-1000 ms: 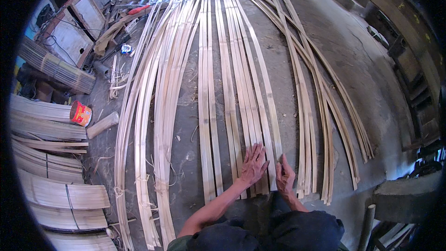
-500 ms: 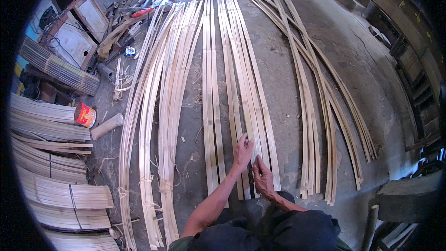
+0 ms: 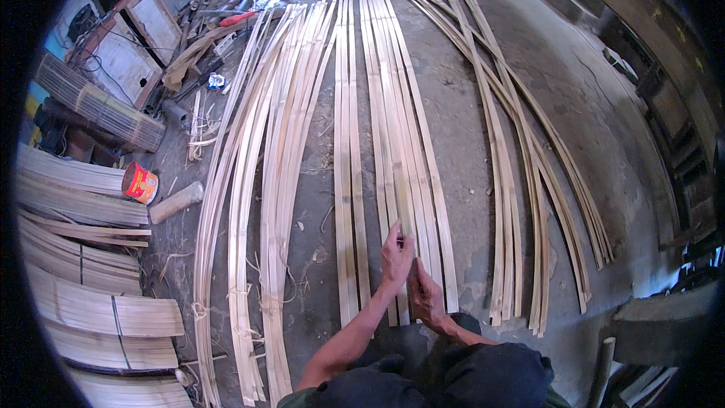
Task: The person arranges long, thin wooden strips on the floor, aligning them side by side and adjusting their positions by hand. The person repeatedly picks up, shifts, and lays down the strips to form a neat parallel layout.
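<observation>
Pale flat bamboo strips point(image 3: 420, 174): long axes point forward, node-banded
Left hand point(image 3: 396, 261): pinched around 1 strip
Right hand point(image 3: 427, 296): half-curled, cannot tell its hold

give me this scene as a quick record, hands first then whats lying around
left hand: fingers at a pale strip in the middle group, grip unclear
right hand: close beside the left, nearer the body, grip unclear
middle layout: long strips, roughly side by side
left group: long strips, thin shreds about their near ends
right group: long strips, some crossing
far left: strip stacks, red container, cylindrical block
surface: grey floor
</observation>
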Motion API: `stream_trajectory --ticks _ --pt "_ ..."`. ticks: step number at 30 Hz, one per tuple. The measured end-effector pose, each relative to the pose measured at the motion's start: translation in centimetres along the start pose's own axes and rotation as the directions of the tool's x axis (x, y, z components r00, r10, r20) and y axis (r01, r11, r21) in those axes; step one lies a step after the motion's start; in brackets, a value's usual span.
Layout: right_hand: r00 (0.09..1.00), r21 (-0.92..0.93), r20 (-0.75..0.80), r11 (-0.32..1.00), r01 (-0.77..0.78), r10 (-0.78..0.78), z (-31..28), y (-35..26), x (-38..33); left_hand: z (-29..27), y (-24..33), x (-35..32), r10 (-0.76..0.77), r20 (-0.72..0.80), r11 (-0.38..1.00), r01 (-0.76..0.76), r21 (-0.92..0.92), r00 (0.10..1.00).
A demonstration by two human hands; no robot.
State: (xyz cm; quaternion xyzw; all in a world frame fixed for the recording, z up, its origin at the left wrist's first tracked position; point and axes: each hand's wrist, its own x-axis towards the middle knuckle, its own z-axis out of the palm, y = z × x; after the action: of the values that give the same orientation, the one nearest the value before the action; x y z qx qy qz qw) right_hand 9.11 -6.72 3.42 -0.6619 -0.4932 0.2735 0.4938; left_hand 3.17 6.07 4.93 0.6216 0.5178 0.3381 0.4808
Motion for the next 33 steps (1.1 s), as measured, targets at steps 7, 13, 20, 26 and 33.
stream_trajectory --ticks 7,13,20,26,33 --pt "0.996 0.097 0.074 0.994 0.039 -0.046 0.5 -2.3 1.5 -0.5 3.2 -0.4 -0.123 -0.051 0.982 0.114 -0.152 0.991" --pt "0.953 0.072 0.289 0.99 -0.121 0.096 2.0 -1.0 1.7 -1.9 -0.8 0.4 -0.108 -0.105 0.994 0.108 -0.003 0.989" --pt "0.884 -0.035 0.424 0.979 -0.202 0.197 2.9 -2.1 0.9 -3.3 -6.3 -0.1 -0.061 -0.101 0.991 0.073 0.116 0.993" --pt "0.876 -0.066 0.445 0.982 -0.175 0.186 3.4 -1.2 0.4 -3.9 -5.8 -0.5 0.03 -0.096 0.976 -0.009 0.217 0.995" --pt "0.837 -0.105 0.512 0.982 -0.159 0.191 3.6 -1.5 0.6 -4.8 -6.3 -0.7 0.053 -0.05 0.965 -0.039 0.258 0.997"
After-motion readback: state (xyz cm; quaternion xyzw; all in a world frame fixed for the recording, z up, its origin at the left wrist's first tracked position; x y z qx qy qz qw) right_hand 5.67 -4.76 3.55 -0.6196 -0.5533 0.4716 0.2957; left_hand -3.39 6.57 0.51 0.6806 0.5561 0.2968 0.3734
